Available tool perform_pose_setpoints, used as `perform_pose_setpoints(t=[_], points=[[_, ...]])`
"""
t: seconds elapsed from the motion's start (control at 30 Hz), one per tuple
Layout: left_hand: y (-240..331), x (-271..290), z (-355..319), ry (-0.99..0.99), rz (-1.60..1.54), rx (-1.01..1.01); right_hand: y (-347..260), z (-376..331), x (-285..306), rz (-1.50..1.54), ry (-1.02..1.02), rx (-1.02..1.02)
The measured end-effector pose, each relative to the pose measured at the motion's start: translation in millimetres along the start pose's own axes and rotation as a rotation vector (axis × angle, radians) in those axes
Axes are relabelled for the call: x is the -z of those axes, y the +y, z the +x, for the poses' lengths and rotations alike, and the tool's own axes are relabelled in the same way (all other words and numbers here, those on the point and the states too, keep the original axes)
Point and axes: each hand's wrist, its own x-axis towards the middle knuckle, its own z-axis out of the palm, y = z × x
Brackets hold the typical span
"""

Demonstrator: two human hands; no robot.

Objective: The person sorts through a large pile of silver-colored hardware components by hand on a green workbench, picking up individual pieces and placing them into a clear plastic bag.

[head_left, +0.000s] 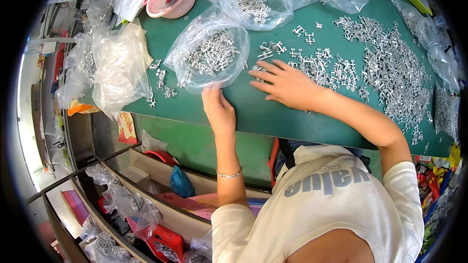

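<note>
A clear plastic bag (pixel 170 56) lies mouth-open on the green table, with a heap of small silver metal parts (pixel 212 51) inside. My left hand (pixel 219 110) is closed at the bag's near rim, fingertips pinching the plastic. Palm down, my right hand (pixel 288 86) is spread just right of the bag, its fingers apart over a few metal parts that they partly cover. Beyond and beside that hand lies a loose group of the same parts (pixel 317 65). Whether any part sits under the palm is hidden.
A large pile of metal parts (pixel 395 68) spreads over the table's right side. More filled bags (pixel 256 2) lie at the back, near a pink basket (pixel 170 7) holding a red-handled tool. Empty-looking plastic bags (pixel 119 63) lie left. Below the near edge stand compartments with bagged parts (pixel 129 202).
</note>
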Motion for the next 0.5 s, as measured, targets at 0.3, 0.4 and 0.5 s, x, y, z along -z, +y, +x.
perform_pose_setpoints(t=[0.3,0.4,0.5], points=[[5,0,-5,0.022,0.01,0.026,27,-37,41,0.297,0.251,-0.268],[11,0,-3,0.042,0.052,0.03,38,1,27,0.037,0.361,-0.166],[12,1,-3,0.063,0.081,0.035,47,17,16,-0.106,0.285,-0.125]])
